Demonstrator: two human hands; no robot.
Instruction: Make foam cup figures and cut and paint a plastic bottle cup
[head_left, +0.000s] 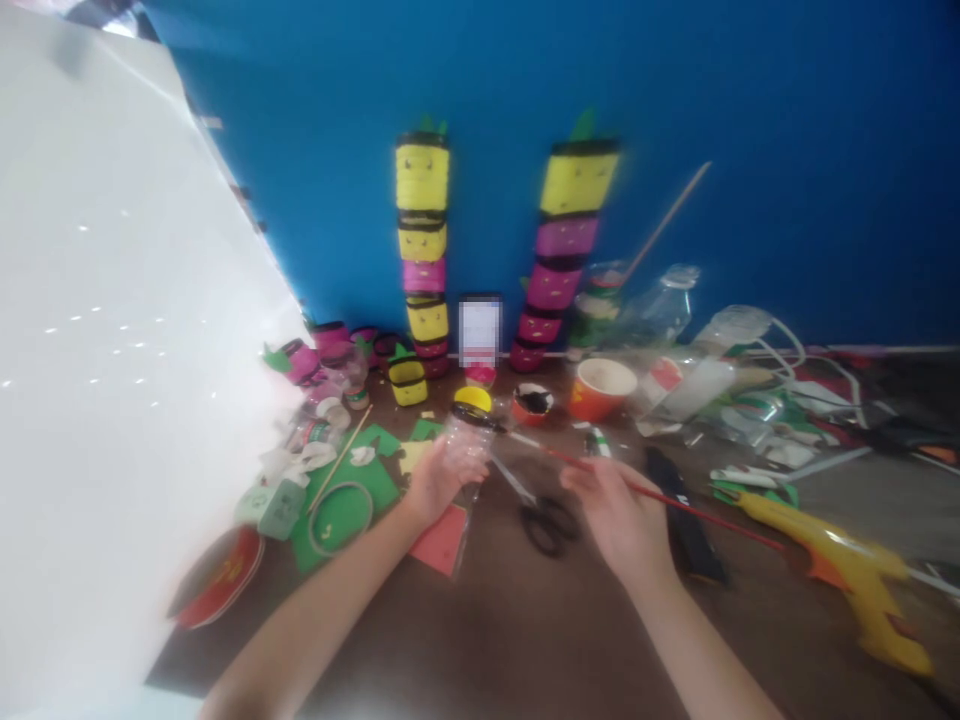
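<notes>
My left hand (442,477) is closed around a clear plastic bottle piece (471,437), held upright, with a black-painted band at its rim and yellow inside. In my right hand (619,510) is a long red paintbrush (712,517), gripped like a pen. Its dark tip is at the right side of the black band; whether it touches is too blurred to tell. Between my hands lie scissors (547,525) with black handles. A small red cup (533,403) with black paint inside stands just beyond the brush.
Two tall stacks of painted bottle pieces, a left stack (424,240) and a right stack (559,250), stand against the blue wall (300,120). A yellow glue gun (847,560) lies right. Green sheets (360,520), a tape ring (319,540), and a red-white paper cup (600,390) surround the work area.
</notes>
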